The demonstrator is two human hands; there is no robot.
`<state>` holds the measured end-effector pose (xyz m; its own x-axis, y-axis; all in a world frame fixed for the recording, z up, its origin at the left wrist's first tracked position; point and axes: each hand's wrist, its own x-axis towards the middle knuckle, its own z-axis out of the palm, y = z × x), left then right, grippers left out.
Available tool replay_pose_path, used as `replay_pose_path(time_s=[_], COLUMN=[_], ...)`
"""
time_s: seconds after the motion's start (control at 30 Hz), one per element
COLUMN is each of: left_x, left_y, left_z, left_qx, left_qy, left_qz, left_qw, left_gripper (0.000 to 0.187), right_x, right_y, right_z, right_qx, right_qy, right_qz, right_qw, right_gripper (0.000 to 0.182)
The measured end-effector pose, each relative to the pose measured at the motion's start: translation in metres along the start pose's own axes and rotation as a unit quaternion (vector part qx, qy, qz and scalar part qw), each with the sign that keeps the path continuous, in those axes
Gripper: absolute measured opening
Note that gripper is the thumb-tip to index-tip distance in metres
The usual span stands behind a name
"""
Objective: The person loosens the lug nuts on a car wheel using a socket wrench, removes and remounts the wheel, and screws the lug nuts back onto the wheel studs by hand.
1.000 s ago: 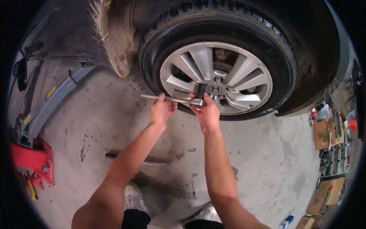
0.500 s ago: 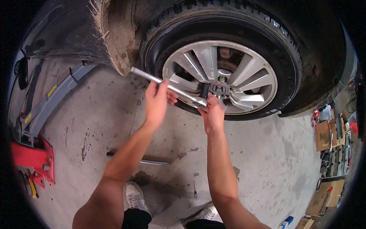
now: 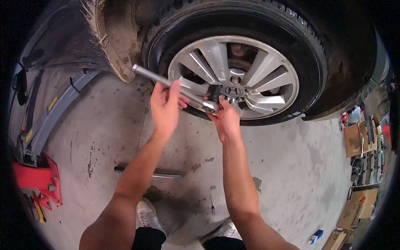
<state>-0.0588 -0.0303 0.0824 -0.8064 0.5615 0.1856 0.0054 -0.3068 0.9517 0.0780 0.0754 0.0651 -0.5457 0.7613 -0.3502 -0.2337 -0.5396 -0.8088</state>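
A long-handled silver ratchet [image 3: 146, 74] slants across the lower left of the alloy wheel [image 3: 226, 58]. My left hand [image 3: 165, 107] is closed around its handle, thumb along the bar. With its fingers, my right hand [image 3: 227, 118] grips the ratchet head from below. A black socket [image 3: 215, 92] on the head points at the wheel beside the centre cap [image 3: 232, 91]. Whether the socket sits over a lug nut cannot be made out. Other lug nuts [image 3: 236, 79] show around the cap.
The wheel hangs above the concrete floor under the dark fender. On the floor lie a metal bar [image 3: 166, 176] and a screwdriver [image 3: 212, 205]. A grey lift arm [image 3: 62, 104] and red equipment [image 3: 37, 175] stand left. Cardboard boxes [image 3: 353, 141] line the right side.
The view has shifted, so the wheel appears slightly up and left. Both hands still hold the ratchet, whose head has tilted, turning the socket more toward the wheel.
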Motion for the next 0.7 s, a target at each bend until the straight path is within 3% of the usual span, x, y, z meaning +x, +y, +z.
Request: replay_pose_path(time_s=[0.13,0.27,0.33,0.37,0.43,0.53,0.57,0.6,0.7], left_x=[-0.003,0.000,0.004,0.004,-0.001,-0.025,-0.025,-0.022,-0.006], left_y=[0.038,-0.012,-0.052,-0.079,-0.112,-0.112,-0.111,-0.106,-0.071], left_z=[0.024,-0.003,-0.020,-0.025,-0.031,-0.012,-0.011,-0.010,0.002], left_qx=[0.076,0.009,-0.053,-0.052,-0.157,-0.103,-0.104,-0.096,-0.084], left_qy=[-0.056,-0.011,0.064,0.064,-0.042,-0.016,-0.017,0.035,0.163], left_qz=[0.049,0.009,-0.118,-0.119,-0.363,-0.422,-0.423,-0.365,-0.130], left_qw=[0.994,1.000,0.989,0.990,0.917,0.901,0.900,0.925,0.974], left_gripper=[0.024,0.027,0.034,0.034,0.040,0.046,0.046,0.046,0.038], right_x=[0.005,0.006,0.006,0.007,0.004,-0.003,-0.004,-0.004,0.005], right_y=[0.007,0.009,0.012,0.014,0.012,0.003,0.003,0.003,0.011], right_z=[-0.002,-0.003,-0.007,-0.008,-0.006,0.000,0.000,-0.001,-0.012], right_qx=[0.009,0.015,0.005,0.003,0.002,-0.014,-0.015,-0.015,-0.004], right_qy=[0.026,0.012,0.015,0.011,0.006,0.012,0.014,0.016,0.013], right_qz=[0.000,-0.004,-0.004,-0.006,-0.009,-0.016,-0.014,-0.012,-0.006], right_qw=[1.000,1.000,1.000,1.000,1.000,1.000,1.000,1.000,1.000], right_gripper=[0.027,0.027,0.027,0.027,0.027,0.026,0.028,0.029,0.033])
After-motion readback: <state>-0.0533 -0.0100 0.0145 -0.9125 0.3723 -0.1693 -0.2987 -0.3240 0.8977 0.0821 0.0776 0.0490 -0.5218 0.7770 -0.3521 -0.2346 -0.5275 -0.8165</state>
